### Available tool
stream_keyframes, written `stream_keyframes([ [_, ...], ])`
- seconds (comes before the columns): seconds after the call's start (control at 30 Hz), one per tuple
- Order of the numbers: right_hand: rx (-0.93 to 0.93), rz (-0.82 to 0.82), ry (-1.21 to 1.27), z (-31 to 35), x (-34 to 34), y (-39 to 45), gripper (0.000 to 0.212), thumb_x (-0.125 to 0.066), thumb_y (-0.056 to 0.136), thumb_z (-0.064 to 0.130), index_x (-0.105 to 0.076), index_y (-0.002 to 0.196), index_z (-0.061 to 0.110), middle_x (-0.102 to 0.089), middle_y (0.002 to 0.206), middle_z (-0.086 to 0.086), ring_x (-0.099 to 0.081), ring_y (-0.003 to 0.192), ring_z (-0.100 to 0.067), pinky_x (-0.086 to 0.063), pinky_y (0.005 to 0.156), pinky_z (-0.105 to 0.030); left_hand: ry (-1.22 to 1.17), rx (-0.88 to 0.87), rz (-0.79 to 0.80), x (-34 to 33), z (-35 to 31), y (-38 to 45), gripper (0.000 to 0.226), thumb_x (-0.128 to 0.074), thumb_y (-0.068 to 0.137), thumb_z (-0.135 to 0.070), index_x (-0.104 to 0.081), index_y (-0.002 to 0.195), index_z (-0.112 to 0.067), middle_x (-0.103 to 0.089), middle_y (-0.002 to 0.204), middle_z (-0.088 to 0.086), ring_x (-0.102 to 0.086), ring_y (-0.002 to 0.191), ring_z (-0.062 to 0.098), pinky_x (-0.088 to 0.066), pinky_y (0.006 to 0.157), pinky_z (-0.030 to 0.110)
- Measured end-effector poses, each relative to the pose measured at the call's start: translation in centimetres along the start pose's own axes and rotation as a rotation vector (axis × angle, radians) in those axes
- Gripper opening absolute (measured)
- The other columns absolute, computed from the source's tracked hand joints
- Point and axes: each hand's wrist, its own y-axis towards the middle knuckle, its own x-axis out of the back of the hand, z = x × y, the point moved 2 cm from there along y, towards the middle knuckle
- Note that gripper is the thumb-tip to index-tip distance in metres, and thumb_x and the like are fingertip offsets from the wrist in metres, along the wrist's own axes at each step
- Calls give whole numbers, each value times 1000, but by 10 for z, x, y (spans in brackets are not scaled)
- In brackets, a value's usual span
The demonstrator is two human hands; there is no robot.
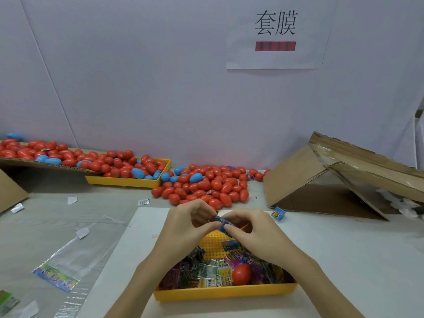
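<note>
Left hand [185, 226], right hand [254, 230] pinch wrapper [220, 222]

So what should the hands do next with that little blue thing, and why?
Probably tug the blue wrapper open: the left hand and right hand each pinch an end of it above the yellow tray, where a bare red egg lies.

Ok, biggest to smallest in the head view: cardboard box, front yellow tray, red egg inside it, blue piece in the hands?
Cardboard box
Front yellow tray
Red egg
Blue piece, partly hidden
</note>
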Motion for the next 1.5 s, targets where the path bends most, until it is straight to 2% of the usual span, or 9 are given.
stream_keyframes([
  [0.27, -49, -70, 65, -2, -6, 1, 17, -67, 99, 24, -71, 111, 34, -75, 88, 10, -70, 87, -6, -59, 81, -33, -74, 55, -31, 0, 0, 1, 9, -88, 81, -18, -79, 82, -19, -78, 78, -7, -75, 76, 8, -63, 75, 30],
  [0.53, -65, -69, 64, -5, -9, 1, 10, -72, 96, 28, -72, 106, 31, -76, 81, 8, -70, 79, -4, -55, 70, -18, -7, 34, 3, -5, -1, 0, 3, -82, 87, -16, -80, 86, -18, -77, 77, -9, -73, 76, 5, -61, 76, 32],
  [0.73, -107, -71, 62, -8, -11, 3, 5, -73, 95, 31, -71, 99, 33, -75, 78, 9, -70, 75, -4, -55, 65, -16, 74, -30, 6, -7, -1, -2, 4, -76, 93, -14, -78, 90, -17, -75, 76, -10, -71, 75, 3, -59, 72, 27],
  [0.8, -118, -71, 56, -8, -10, 3, 4, -73, 94, 33, -72, 98, 35, -74, 78, 11, -69, 74, -4, -55, 65, -17, 79, -40, 3, -8, 0, -3, 5, -75, 94, -12, -76, 90, -15, -75, 74, -9, -72, 73, 2, -58, 68, 23],
  [1.03, -122, -66, 104, -8, -6, 3, 7, -74, 94, 29, -74, 100, 32, -74, 78, 6, -68, 73, -6, -57, 70, -25, 22, -19, -4, -12, 0, -4, 11, -74, 95, -10, -67, 89, -16, -76, 78, -4, -74, 72, 6, -62, 68, 30],
  [1.1, -90, -63, 141, -5, -3, 2, 11, -73, 95, 25, -74, 103, 32, -75, 81, 6, -70, 76, -7, -59, 73, -27, -44, 17, -1, -9, 0, -2, 11, -77, 93, -15, -67, 95, -20, -76, 84, -5, -75, 76, 9, -62, 71, 31],
  [1.2, -16, -76, 143, -1, 2, 0, 16, -72, 97, 23, -75, 110, 31, -77, 85, 7, -73, 84, -9, -61, 78, -30, -130, 80, 67, -4, -1, 0, 30, -83, 87, -29, -67, 112, -28, -76, 97, -8, -76, 83, 11, -62, 78, 30],
  [1.37, 58, -112, 57, 6, 1, -2, 25, -71, 98, 19, -75, 120, 31, -74, 103, 18, -68, 100, 1, -56, 88, -20, -57, 41, 15, -5, -3, -1, 30, -88, 80, -31, -75, 108, -27, -76, 94, -11, -75, 81, 7, -63, 77, 29],
  [1.5, 59, -139, 43, 10, -3, -2, 29, -66, 98, 10, -74, 118, 29, -73, 105, 19, -66, 102, 2, -53, 87, -15, -57, 49, -64, -7, -4, -2, 38, -88, 81, -26, -72, 115, -29, -75, 91, -9, -74, 80, 6, -62, 77, 28],
])
